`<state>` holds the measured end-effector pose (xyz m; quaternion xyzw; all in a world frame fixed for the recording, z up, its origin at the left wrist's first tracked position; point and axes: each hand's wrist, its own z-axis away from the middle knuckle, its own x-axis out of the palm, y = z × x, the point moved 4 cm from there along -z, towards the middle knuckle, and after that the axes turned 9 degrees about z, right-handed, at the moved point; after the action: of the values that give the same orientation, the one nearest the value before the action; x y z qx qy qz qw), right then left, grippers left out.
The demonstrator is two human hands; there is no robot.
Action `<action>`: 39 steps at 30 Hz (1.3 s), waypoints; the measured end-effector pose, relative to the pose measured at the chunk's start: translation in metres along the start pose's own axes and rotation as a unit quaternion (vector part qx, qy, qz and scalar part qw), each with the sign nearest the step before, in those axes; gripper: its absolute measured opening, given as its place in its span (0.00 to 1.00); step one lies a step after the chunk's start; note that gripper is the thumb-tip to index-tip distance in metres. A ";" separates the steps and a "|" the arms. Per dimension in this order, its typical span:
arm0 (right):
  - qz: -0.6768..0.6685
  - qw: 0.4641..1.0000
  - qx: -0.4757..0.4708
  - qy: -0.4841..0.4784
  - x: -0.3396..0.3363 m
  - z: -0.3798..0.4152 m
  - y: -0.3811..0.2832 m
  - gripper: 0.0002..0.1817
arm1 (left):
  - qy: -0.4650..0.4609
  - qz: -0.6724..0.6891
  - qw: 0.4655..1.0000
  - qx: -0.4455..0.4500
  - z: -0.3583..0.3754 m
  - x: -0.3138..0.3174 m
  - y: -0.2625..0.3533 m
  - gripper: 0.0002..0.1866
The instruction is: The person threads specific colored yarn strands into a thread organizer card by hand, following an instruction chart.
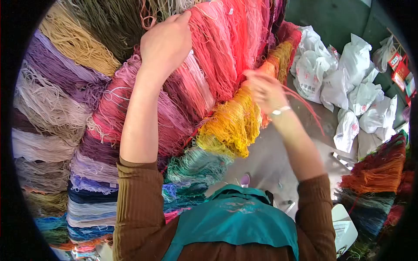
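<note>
Hanks of thread hang in rows by colour in front of me. My left hand (166, 42) is at the top of the pink thread hanks (217, 48), its fingers bent over and mostly hidden. To the right, my right hand (265, 91) is blurred by motion beside the orange and yellow hanks (235, 122). A few loose red strands (307, 106) trail from near my right hand down to the right. Whether its fingers grip them is too blurred to tell. Purple-pink hanks (174, 104) hang below my left hand.
White plastic bags (344, 78) are piled at the upper right. Purple, grey and blue hanks (91, 191) fill the left side. Another rack of orange and dark hanks (374, 178) stands at the lower right. A white stool-like object (344, 226) is near my right elbow.
</note>
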<state>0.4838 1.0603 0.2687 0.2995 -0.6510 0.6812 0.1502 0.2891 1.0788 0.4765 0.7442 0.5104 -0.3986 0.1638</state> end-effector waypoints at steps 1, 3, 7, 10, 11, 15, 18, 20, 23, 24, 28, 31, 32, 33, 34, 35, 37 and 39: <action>0.060 0.997 -0.055 0.009 0.028 -0.016 0.000 0.08 | -0.007 0.000 1.000 -0.010 0.000 -0.001 0.002 0.21; 0.214 0.942 -0.241 0.092 0.064 -0.053 -0.002 0.09 | -0.012 -0.001 1.000 -0.010 0.000 -0.002 0.003 0.21; 0.326 0.878 -0.310 0.164 0.093 -0.088 -0.007 0.10 | -0.020 0.007 0.999 -0.025 0.000 -0.003 0.003 0.20; 0.375 0.837 -0.348 0.196 0.099 -0.085 -0.013 0.08 | -0.017 0.003 1.000 -0.023 0.000 -0.003 0.003 0.20; 0.358 0.851 -0.334 0.190 0.097 -0.084 -0.013 0.08 | -0.016 0.001 1.000 -0.022 0.000 -0.003 0.003 0.20; 0.290 0.888 -0.327 0.142 0.084 -0.081 -0.017 0.06 | -0.014 -0.003 1.000 -0.019 0.000 -0.004 0.006 0.20; 0.161 0.954 -0.246 0.057 0.076 -0.071 -0.015 0.05 | -0.018 -0.003 1.000 -0.024 0.000 -0.004 0.006 0.20; 0.090 0.981 -0.174 0.012 0.079 -0.064 -0.016 0.05 | -0.017 -0.004 1.000 -0.026 -0.001 -0.004 0.005 0.20; 0.058 0.990 -0.125 -0.019 0.084 -0.058 -0.019 0.04 | -0.007 -0.008 1.000 -0.020 0.000 -0.002 0.006 0.20; 0.057 0.991 -0.120 -0.033 0.086 -0.055 -0.023 0.04 | -0.001 -0.011 1.000 -0.018 0.000 -0.002 0.005 0.20; 0.185 0.972 -0.144 -0.005 0.088 -0.057 -0.024 0.04 | -0.005 -0.016 1.000 -0.023 0.000 -0.002 0.006 0.20; 0.311 0.905 -0.291 0.016 0.085 -0.055 -0.029 0.05 | -0.004 -0.029 0.999 -0.019 0.000 -0.002 0.007 0.19; 0.360 0.853 -0.376 0.024 0.084 -0.055 -0.034 0.05 | -0.006 -0.033 0.999 -0.019 0.000 -0.002 0.008 0.19; 0.405 0.791 -0.458 0.031 0.085 -0.055 -0.042 0.05 | -0.007 -0.038 0.999 -0.019 0.000 -0.002 0.008 0.19; 0.445 0.718 -0.534 0.039 0.087 -0.051 -0.048 0.05 | -0.003 -0.034 0.999 -0.017 -0.001 -0.001 0.008 0.19; 0.375 0.826 -0.422 -0.003 0.078 -0.058 -0.045 0.05 | 0.002 -0.031 0.999 -0.016 0.000 -0.001 0.008 0.19; 0.200 0.962 -0.164 -0.086 0.082 -0.047 -0.045 0.05 | 0.007 -0.028 0.999 -0.015 -0.001 -0.001 0.008 0.19; 0.183 0.971 -0.106 -0.109 0.083 -0.040 -0.045 0.05 | 0.005 -0.030 0.999 -0.017 -0.001 -0.001 0.009 0.19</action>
<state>0.4373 1.0893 0.3555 0.2300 -0.7757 0.5874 -0.0177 0.2968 1.0753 0.4760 0.7279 0.5398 -0.3906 0.1617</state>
